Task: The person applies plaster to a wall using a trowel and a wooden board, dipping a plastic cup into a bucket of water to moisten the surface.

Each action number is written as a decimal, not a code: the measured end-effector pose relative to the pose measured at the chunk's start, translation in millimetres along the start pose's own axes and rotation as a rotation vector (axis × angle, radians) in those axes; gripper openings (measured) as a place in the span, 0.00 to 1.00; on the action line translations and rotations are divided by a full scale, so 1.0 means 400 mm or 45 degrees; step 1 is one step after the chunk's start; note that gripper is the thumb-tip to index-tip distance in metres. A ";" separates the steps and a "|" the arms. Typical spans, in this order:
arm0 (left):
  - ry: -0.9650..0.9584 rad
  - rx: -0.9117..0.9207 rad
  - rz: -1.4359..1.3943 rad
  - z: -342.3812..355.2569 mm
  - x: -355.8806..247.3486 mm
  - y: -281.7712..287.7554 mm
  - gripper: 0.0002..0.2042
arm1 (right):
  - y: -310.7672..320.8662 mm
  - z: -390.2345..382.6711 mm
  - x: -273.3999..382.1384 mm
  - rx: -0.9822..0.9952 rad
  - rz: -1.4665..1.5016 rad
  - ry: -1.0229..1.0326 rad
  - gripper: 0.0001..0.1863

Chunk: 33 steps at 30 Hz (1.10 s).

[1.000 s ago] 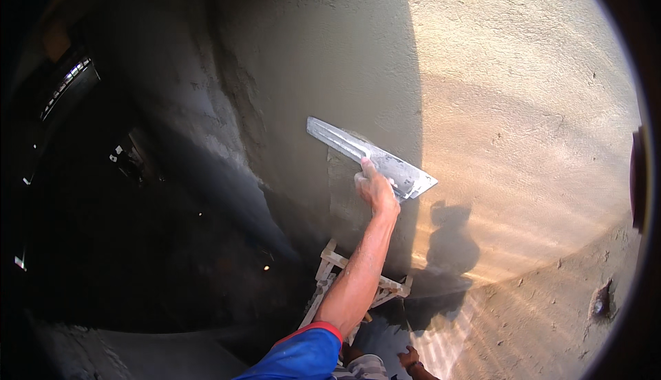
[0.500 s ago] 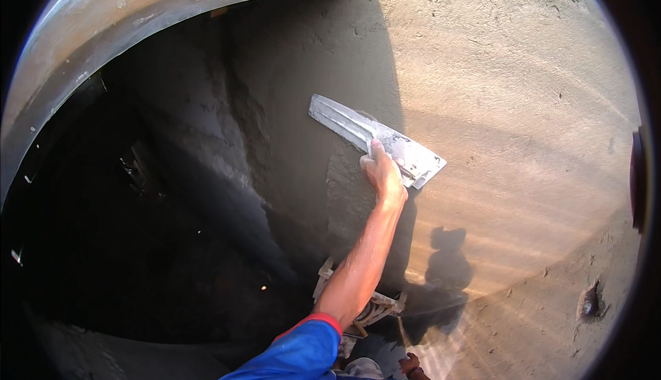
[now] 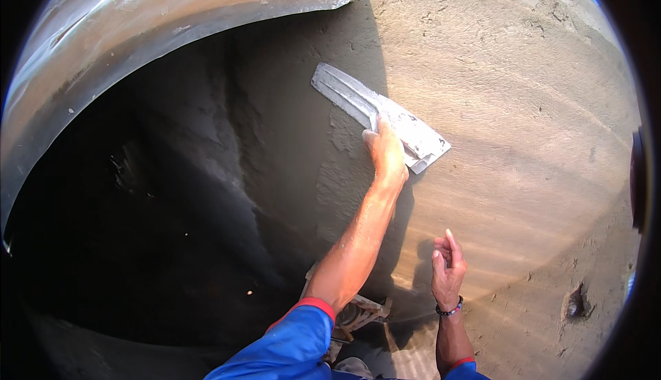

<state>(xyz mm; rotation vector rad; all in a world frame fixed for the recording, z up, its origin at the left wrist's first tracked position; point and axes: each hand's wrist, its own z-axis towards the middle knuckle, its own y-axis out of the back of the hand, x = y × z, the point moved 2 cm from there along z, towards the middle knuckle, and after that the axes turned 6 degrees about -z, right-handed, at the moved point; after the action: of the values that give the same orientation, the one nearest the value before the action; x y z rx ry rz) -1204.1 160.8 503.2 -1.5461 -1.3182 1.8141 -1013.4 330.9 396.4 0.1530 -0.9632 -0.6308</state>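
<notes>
My left hand [image 3: 387, 151] is wrapped round the handle of a long, pale grey plastering float [image 3: 413, 129]. The float lies tilted against the wall, its upper left end on smooth, damp mortar [image 3: 289, 115] in shade and its lower right end over the sunlit part [image 3: 496, 132]. The hand covers most of the handle. Lower down on the right, my right hand [image 3: 449, 270], with a dark beaded bracelet at its wrist, is raised before the wall. Its fingers are slightly bent, the thumb stands apart, and nothing shows in it.
A curved, shiny sheet [image 3: 172, 18] arches over a dark hollow [image 3: 124, 222] on the left. Below my left forearm is a mortar-stained frame [image 3: 361, 311], partly hidden. A small hole [image 3: 577, 304] breaks the rough wall surface at the lower right.
My left hand and the float sit slightly higher in the picture, still against the wall. My right hand has risen from the lower edge into fuller view. The view has shifted a little.
</notes>
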 end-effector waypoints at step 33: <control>0.163 0.205 1.090 -0.351 0.329 0.905 0.16 | -0.389 -0.277 -0.267 1.268 -0.161 -0.206 0.25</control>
<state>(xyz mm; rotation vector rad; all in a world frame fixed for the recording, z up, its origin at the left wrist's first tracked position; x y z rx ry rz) -1021.7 151.3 136.3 -2.2851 -0.4254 2.1427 -1035.4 248.0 194.9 1.0627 -1.3669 -0.2267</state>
